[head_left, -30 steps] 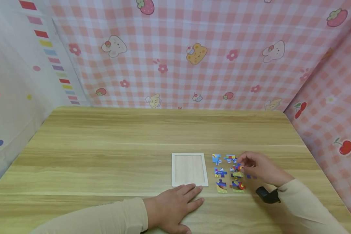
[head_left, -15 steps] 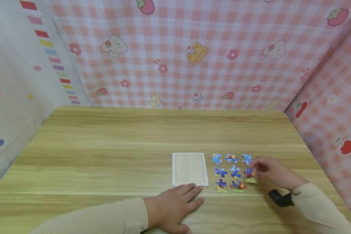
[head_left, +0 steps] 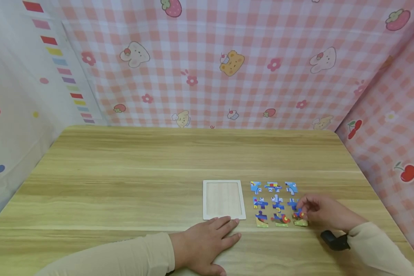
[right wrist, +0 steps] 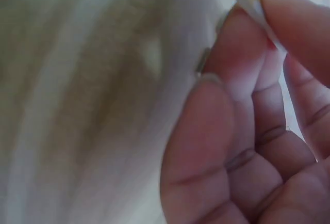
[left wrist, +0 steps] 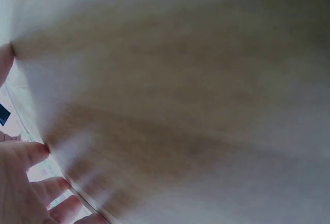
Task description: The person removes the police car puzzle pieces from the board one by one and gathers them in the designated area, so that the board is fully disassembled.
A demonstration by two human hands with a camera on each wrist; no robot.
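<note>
My right hand (head_left: 326, 210) pinches a jigsaw puzzle piece (head_left: 300, 222) between thumb and finger at the lower right corner of the laid-out pieces. In the right wrist view its thin edge (right wrist: 258, 15) shows between the fingertips. More jigsaw pieces lie apart in rows to the left and above, among them a blue corner piece (head_left: 291, 187) and a red-and-yellow wheel piece (head_left: 281, 219). A shallow white-rimmed puzzle tray (head_left: 205, 200) holds nothing. My left hand (head_left: 207, 244) lies flat with spread fingers, fingertips at the tray's near edge; the left wrist view shows its fingers (left wrist: 36, 154).
A wood-grain table (head_left: 124, 184) carries the tray and pieces. Behind it hangs a pink checked curtain (head_left: 207, 50), with another patterned curtain (head_left: 393, 142) at the right and a white one (head_left: 17, 134) at the left.
My right hand has carried the piece from the middle column rightward, then down toward me to the bottom right corner, uncovering pieces behind it. The left hand and tray have stayed put.
</note>
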